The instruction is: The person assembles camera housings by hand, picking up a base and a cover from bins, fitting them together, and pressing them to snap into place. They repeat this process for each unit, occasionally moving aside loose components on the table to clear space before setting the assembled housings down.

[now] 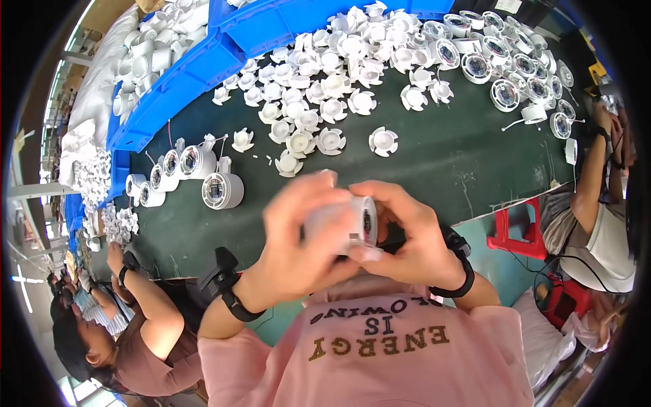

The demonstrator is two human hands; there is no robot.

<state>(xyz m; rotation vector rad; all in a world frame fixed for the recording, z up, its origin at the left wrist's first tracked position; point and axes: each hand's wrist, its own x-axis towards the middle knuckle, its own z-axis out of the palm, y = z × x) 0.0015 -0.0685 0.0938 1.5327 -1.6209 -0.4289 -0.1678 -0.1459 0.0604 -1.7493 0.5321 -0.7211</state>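
Close above the near edge of the bench, a white round housing [367, 220] is held between my two hands, its open face with dark parts inside turned to the right. My left hand [295, 234], smeared by motion, wraps round the body of the housing. From the other side, my right hand [417, 237] grips it with the thumb below and the fingers above. My fingers cover much of it. Ahead of my hands lies a white petal-shaped cap [383, 141] on the dark green bench [434, 180]. Similar white housings [222, 190] stand to the left.
A heap of petal-shaped caps [332, 85] spreads across the far bench. Round units with circuit boards [505, 93] crowd the far right. Blue bins [180, 85] line the back and left. Co-workers sit at left [152, 339] and right [590, 183]; a red stool [515, 234] stands right.
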